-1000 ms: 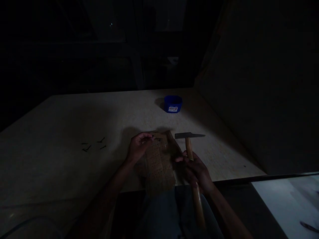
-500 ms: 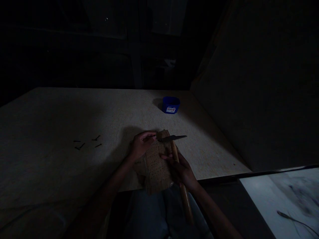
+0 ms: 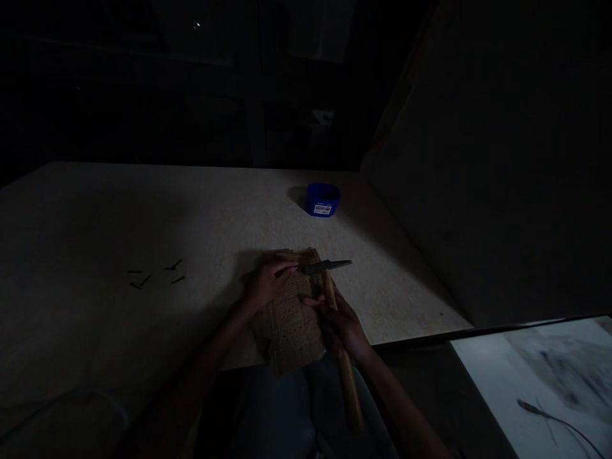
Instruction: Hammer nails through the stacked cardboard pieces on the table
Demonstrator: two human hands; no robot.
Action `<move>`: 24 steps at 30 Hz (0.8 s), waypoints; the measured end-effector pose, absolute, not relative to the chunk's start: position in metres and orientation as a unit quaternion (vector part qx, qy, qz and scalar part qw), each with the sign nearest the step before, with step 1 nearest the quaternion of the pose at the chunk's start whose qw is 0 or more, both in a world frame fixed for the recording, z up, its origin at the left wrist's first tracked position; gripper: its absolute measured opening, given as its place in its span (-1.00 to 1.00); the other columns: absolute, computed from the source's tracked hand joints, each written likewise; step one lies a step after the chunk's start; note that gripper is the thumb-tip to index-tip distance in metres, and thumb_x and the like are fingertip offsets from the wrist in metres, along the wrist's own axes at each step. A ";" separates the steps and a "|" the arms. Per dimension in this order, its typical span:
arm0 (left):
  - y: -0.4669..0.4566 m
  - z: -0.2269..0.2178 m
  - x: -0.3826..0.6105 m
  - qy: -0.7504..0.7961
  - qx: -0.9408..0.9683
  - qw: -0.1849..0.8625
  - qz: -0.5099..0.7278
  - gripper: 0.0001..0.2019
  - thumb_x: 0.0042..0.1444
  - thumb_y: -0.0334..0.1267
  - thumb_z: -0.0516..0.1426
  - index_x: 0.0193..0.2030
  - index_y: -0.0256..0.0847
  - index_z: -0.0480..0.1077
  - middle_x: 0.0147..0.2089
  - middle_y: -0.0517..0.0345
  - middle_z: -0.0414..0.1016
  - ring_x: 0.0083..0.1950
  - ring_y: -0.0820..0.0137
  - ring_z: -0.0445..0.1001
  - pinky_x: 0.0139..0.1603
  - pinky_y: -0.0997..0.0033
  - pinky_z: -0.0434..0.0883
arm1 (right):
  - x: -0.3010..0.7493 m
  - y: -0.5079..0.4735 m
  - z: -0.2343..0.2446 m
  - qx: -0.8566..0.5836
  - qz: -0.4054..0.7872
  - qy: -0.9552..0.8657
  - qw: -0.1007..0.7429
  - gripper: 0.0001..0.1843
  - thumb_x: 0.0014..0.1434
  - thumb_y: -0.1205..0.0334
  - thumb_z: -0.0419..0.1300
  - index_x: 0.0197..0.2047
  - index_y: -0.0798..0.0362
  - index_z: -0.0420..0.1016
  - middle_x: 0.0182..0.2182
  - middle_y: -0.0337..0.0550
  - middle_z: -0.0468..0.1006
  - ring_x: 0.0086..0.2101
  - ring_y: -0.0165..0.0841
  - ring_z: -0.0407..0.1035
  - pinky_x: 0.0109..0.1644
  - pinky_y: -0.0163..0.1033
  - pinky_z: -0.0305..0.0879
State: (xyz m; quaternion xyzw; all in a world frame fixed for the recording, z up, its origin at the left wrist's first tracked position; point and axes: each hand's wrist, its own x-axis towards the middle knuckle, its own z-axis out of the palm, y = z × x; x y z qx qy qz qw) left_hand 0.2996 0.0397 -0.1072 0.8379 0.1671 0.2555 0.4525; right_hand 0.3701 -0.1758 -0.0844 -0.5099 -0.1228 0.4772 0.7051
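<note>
My right hand is gripping a hammer across the bench's near edge, its head beside my left hand, grip unclear.

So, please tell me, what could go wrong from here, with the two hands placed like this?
The wooden-handled hammer with a dark metal head, held in the right hand, is close to the left hand, so a stray blow might strike it. The brown cardboard piece with small holes seems to reach past the front edge of the pale flat table and could slip. The dim light may spoil the aim.
</note>
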 end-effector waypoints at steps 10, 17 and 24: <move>0.038 -0.113 0.297 0.148 0.844 0.428 0.289 -0.79 0.25 -0.24 0.17 -0.08 -0.11 0.62 -0.07 0.12 0.68 -0.05 0.31 0.64 0.00 0.30 0.58 | 0.370 -0.175 -0.083 -0.490 0.489 -0.104 0.714 -0.57 0.14 0.02 0.36 -0.13 -0.02 0.22 0.03 0.06 0.65 -0.84 -0.66 0.09 -0.85 -0.47 0.01; 0.038 -0.113 0.297 0.141 0.845 0.415 0.307 -0.81 0.25 -0.27 0.17 -0.08 -0.10 0.62 -0.08 0.10 0.68 -0.06 0.32 0.64 0.00 0.31 0.59 | 0.368 -0.175 -0.083 -0.478 0.493 -0.097 0.720 -0.58 0.12 0.01 0.36 -0.14 -0.03 0.23 0.01 -0.02 0.66 -0.84 -0.68 0.06 -0.83 -0.48 0.03; 0.038 -0.114 0.296 0.157 0.843 0.415 0.303 -0.80 0.25 -0.26 0.18 -0.09 -0.09 0.63 -0.10 0.13 0.69 -0.08 0.33 0.64 0.00 0.33 0.59 | 0.369 -0.175 -0.084 -0.497 0.484 -0.100 0.713 -0.57 0.12 -0.01 0.36 -0.13 -0.02 0.25 -0.02 -0.03 0.67 -0.84 -0.66 0.09 -0.83 -0.47 0.03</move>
